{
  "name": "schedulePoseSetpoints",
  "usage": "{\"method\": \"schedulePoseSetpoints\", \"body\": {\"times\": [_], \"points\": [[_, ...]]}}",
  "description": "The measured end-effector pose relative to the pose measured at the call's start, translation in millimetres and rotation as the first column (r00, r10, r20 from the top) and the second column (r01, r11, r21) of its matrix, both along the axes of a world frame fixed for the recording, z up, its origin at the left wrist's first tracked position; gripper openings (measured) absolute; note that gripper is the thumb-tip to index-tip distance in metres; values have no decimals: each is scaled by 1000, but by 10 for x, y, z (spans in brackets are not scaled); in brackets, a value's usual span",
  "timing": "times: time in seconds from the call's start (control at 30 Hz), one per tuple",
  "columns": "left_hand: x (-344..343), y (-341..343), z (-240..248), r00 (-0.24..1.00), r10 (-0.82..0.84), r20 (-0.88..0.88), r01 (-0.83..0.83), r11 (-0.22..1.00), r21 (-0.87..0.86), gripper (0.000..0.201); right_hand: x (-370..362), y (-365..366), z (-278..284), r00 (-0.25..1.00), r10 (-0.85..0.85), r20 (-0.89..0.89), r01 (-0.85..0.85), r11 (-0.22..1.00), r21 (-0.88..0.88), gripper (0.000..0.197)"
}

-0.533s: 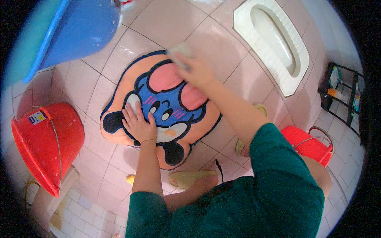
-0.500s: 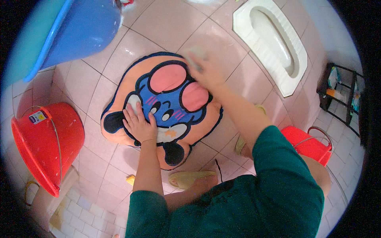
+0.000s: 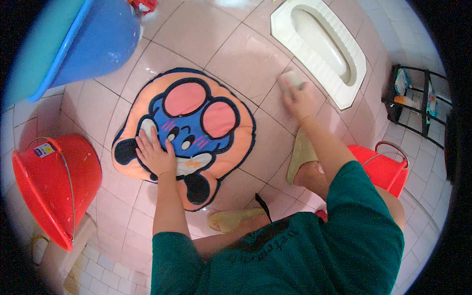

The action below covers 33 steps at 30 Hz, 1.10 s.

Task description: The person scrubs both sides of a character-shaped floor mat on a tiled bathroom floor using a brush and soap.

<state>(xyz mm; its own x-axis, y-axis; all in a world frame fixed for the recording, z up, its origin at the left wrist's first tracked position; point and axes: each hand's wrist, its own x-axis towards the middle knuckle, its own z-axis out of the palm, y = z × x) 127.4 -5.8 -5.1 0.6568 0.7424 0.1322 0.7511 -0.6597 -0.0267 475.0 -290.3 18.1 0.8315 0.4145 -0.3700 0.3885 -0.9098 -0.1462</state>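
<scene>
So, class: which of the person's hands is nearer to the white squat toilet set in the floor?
Right. The right hand, holding a pale block, is on the tiles just beside the toilet. The left hand lies flat on the cartoon mat, farther off.

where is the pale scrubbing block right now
In the head view it is upper right, in the right hand as a pale block on the floor tiles between the cartoon mat and the squat toilet.
</scene>
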Motion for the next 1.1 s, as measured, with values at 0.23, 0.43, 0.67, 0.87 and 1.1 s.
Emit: {"method": "schedulePoseSetpoints", "body": {"times": [0.23,0.43,0.67,0.87,1.1], "points": [[-132,33,-25,999,-40,-18,40,999,-1,60,301,-108,292,981,194,22,-194,953,233,62],[-57,7,128,989,20,-146,-35,994,-101,67,-465,473,55,876,483,-4,-478,867,139,60],[1132,-1472,643,941,-334,63,317,795,-517,57,311,361,112,980,187,67,-193,977,89,60],[1157,-1678,28,984,-178,18,160,829,-536,37,-513,685,82,747,660,79,-656,714,244,61],[546,-637,801,617,664,422,125,447,-886,34,-180,504,-286,914,404,49,-404,887,226,62]]}}
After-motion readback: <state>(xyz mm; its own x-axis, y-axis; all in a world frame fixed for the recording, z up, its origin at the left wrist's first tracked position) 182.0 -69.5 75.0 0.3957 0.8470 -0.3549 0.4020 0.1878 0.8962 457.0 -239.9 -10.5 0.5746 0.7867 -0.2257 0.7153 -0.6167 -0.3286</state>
